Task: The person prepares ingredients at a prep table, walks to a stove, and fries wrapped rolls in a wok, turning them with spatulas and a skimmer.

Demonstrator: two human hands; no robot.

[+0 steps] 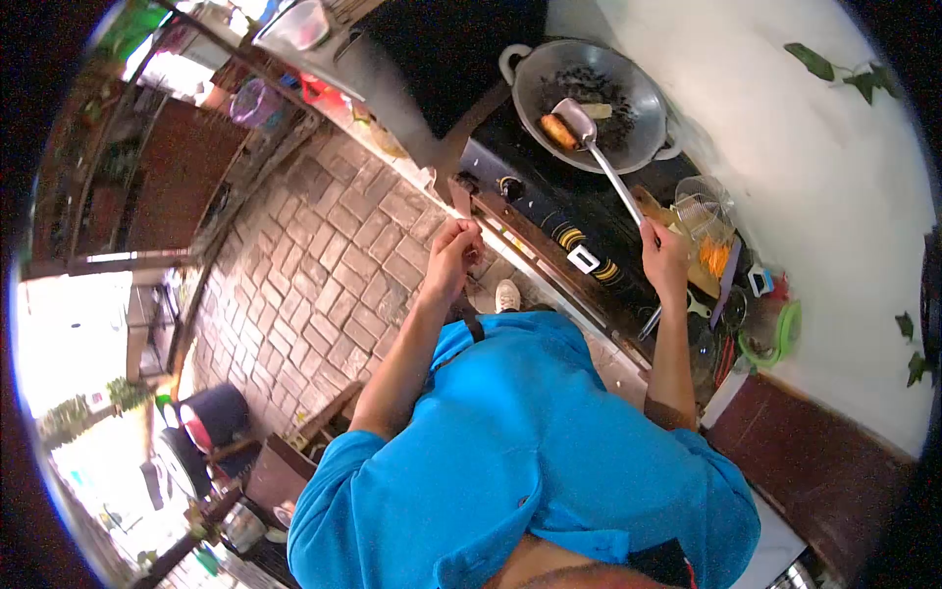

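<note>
My right hand [665, 257] is wrapped around the handle of a metal spatula [612, 179]. The spatula's blade is inside a wide two-handled wok [648, 90], under or against a golden-brown fried roll [559, 132]. Beside the blade lies a paler roll [596, 111], amid dark oil or residue at the wok's bottom. My left hand [453, 253] is closed in front of the counter's edge, fingers curled in. Whatever it may hold is hidden by the fingers.
The wok sits on a black stove top with a knob [510, 187] at its front. Right of it are a wire strainer [703, 204], shredded orange food [714, 257] and a green-rimmed container [785, 339]. A white wall stands behind; brick paving [324, 236] lies left.
</note>
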